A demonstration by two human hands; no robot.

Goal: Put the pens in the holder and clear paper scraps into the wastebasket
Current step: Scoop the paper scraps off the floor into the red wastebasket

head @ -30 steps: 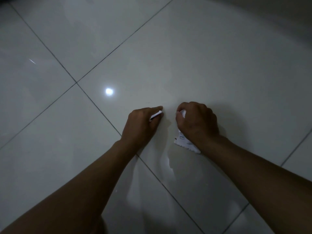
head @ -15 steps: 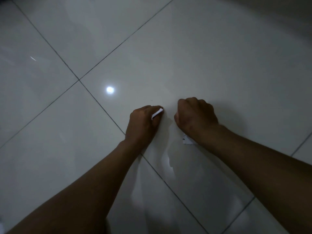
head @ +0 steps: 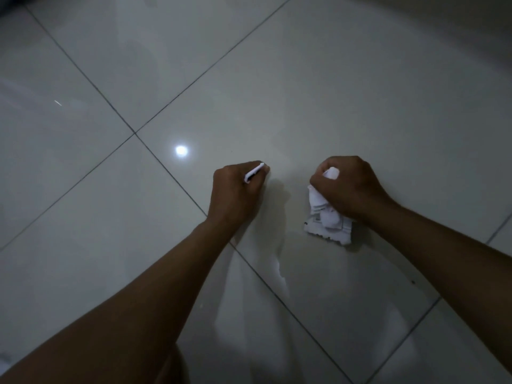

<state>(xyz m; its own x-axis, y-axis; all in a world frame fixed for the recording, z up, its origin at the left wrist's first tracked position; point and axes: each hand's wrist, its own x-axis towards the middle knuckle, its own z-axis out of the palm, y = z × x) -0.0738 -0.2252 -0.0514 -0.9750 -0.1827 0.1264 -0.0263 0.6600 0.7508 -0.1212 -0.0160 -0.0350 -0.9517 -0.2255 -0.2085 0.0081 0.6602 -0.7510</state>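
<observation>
Two bare forearms enter from the bottom edge, reaching forward over a glossy pale tiled floor point(head: 318, 79) with dark grout lines. Left hand point(head: 235, 192) is curled into a loose fist, knuckles up, gripping a thin white pen point(head: 254, 172) (only a short stretch shows, poking out along the top of the fist toward the index finger). Right hand point(head: 350, 187) sits just beside it, a gap of bare tile between them, fingers curled tight around a crumpled white paper scrap point(head: 327, 217); a wad shows at the top of the fist near the thumb, and the rest hangs out below, its ragged printed lower edge near the floor (contact unclear). Farther out, a bright round light reflection point(head: 181, 150) sits on the tile left of the left hand. No holder or wastebasket in view.
</observation>
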